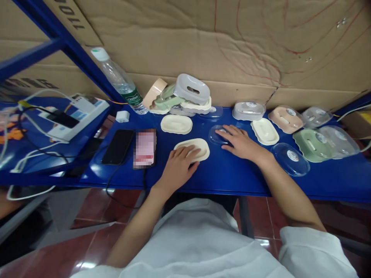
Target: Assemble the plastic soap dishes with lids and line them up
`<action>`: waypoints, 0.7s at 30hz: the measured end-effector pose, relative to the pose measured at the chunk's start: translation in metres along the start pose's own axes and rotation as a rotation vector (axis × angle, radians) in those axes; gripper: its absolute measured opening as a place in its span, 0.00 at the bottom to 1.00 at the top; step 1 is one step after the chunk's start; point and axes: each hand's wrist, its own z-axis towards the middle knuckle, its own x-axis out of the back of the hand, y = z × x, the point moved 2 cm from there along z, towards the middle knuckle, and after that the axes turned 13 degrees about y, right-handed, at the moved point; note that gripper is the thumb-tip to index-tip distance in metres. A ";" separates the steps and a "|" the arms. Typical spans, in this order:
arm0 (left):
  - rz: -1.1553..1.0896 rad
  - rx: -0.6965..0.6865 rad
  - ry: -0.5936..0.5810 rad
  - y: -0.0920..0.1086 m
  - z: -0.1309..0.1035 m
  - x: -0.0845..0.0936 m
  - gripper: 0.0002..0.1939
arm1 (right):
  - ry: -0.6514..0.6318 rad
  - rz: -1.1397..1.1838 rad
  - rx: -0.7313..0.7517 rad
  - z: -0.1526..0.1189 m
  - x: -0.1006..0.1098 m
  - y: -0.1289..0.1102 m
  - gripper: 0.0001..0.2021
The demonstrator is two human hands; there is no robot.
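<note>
Plainly, the left hand point(181, 164) lies over a cream tray point(204, 151) near the front of the blue table point(226, 179), its fingers loose and outstretched across the rim and hollow, the thumb held apart. To its right and slightly farther back, the right hand point(239, 141) reaches over a clear lid point(214, 136); its fingers are spread on the lid, and I cannot tell whether they grip it.

Three loose trays can be counted: the one under the left hand, a second tray point(176, 124) just behind it, and a third tray point(264, 131) right of the right hand. Loose lids also make three: the one under the right hand, a second lid point(215, 112) beside the pile, and a third lid point(291, 159) at the right.

The pile, whose full count is hidden by overlap, has a grey box point(185, 85) on top, with green point(166, 99), peach point(155, 92) and cream pieces showing around and under it.

Farther right stand five more boxes: one grey point(246, 112), one peach point(282, 122), one green point(308, 148) and two greyish ones point(337, 144), bearing round stickers.

One bottle point(120, 83) holds clear liquid, its level hard to read. Two phones point(118, 146) lie side by side at the left, near one white adapter point(122, 116).
</note>
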 end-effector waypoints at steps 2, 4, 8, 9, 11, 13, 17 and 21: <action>-0.067 -0.046 0.008 0.002 0.003 -0.003 0.22 | 0.026 -0.042 -0.047 0.005 -0.004 0.013 0.32; -0.135 -0.075 0.039 -0.002 0.013 -0.004 0.22 | 0.088 -0.080 -0.062 0.010 -0.007 0.017 0.31; -0.017 0.035 0.148 -0.029 0.039 0.001 0.24 | 0.239 -0.029 0.019 0.014 -0.013 0.000 0.27; 0.050 0.093 0.144 -0.036 0.043 0.002 0.26 | 0.271 0.003 0.045 0.015 -0.014 -0.006 0.26; 0.118 0.165 0.071 -0.046 0.045 0.002 0.28 | 0.334 0.054 0.077 0.017 -0.011 -0.014 0.25; 0.100 0.156 0.006 -0.044 0.039 0.001 0.28 | 0.399 0.076 0.090 0.026 -0.005 -0.018 0.24; -0.003 0.042 0.071 -0.012 0.016 -0.001 0.26 | 0.508 0.073 0.081 0.076 0.008 -0.020 0.26; -0.060 -0.091 0.073 0.015 -0.007 -0.006 0.24 | 0.485 0.068 0.016 0.146 0.009 -0.018 0.26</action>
